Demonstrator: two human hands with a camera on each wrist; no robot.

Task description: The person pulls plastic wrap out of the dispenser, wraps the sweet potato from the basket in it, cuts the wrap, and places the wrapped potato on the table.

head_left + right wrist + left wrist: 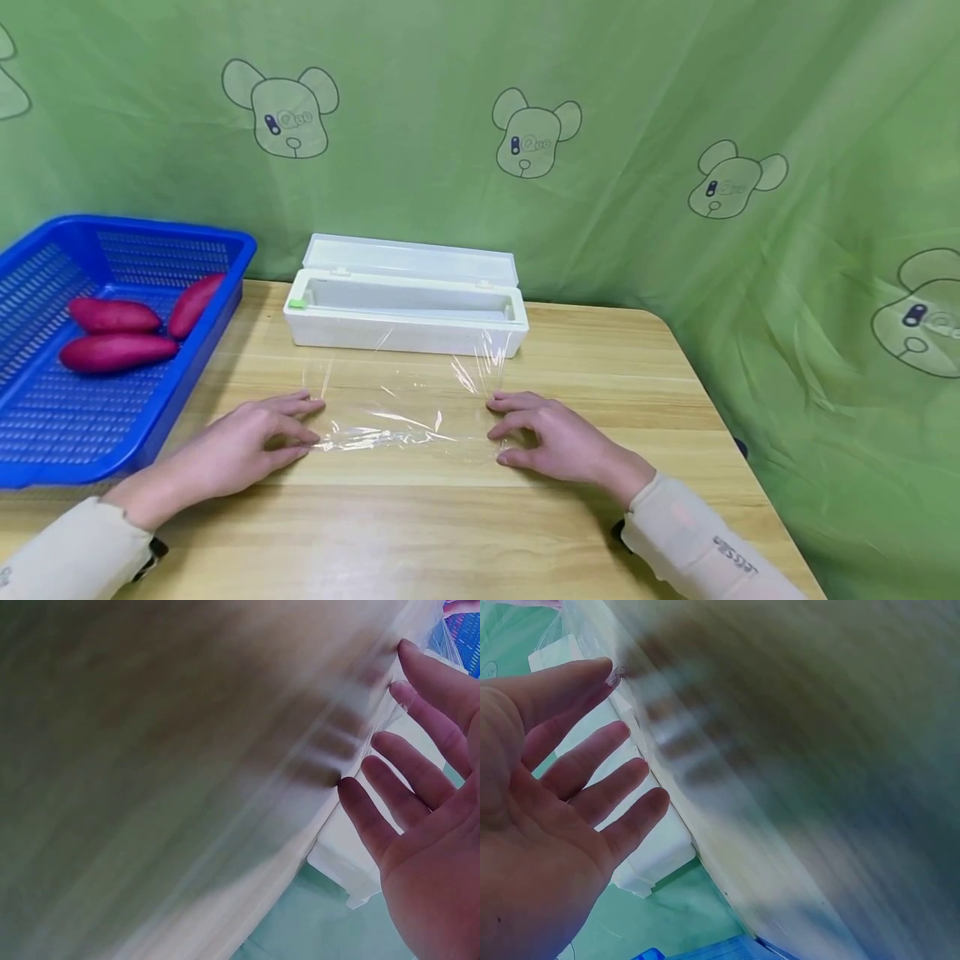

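Note:
A clear sheet of plastic wrap (pixel 405 417) stretches from the front of a white wrap dispenser box (pixel 405 333) over the wooden table. At the sheet's left edge, my left hand (pixel 255 437) pinches the near corner between thumb and index finger; a crumpled bit of wrap (pixel 616 676) shows at those tips in the left wrist view. Its other fingers are spread. My right hand (pixel 558 437) is at the right edge, with fingertips (pixel 341 784) down on the table and wrap. Its thumb and index finger stand apart. The dispenser's translucent lid (pixel 408 260) is raised at the back.
A blue plastic basket (pixel 150 425) stands at the left, with several reddish-purple sweet potatoes (pixel 120 352) inside. A green tab (pixel 297 304) sits on the dispenser's left end. Behind the table (pixel 450 533) hangs a green curtain (pixel 420 183) printed with bear heads.

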